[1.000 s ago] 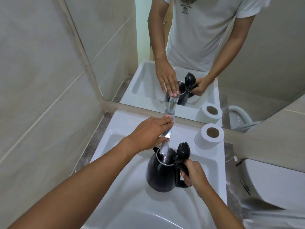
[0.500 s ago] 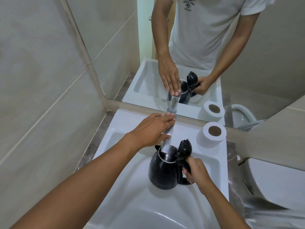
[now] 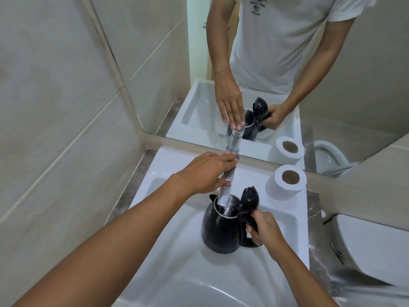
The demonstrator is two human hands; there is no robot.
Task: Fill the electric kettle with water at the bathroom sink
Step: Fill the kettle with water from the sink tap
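Note:
A black electric kettle (image 3: pixel 221 231) stands in the white sink (image 3: pixel 168 251) with its lid (image 3: pixel 250 197) flipped up. My right hand (image 3: pixel 264 231) grips the kettle's handle on its right side. The chrome tap (image 3: pixel 226 189) reaches over the kettle, its spout end inside the open mouth. My left hand (image 3: pixel 205 173) lies flat on top of the tap with straight fingers, fingertips at the tap's back end by the mirror. I cannot tell if water runs.
A toilet paper roll (image 3: pixel 286 181) stands on the sink's back right corner. A mirror (image 3: pixel 287 74) above the sink reflects the person and the kettle. Tiled wall (image 3: pixel 55 107) closes the left side. A toilet tank (image 3: pixel 371 249) sits at the right.
The kettle and both hands keep their places; the view has shifted slightly. My left hand stays flat on the tap.

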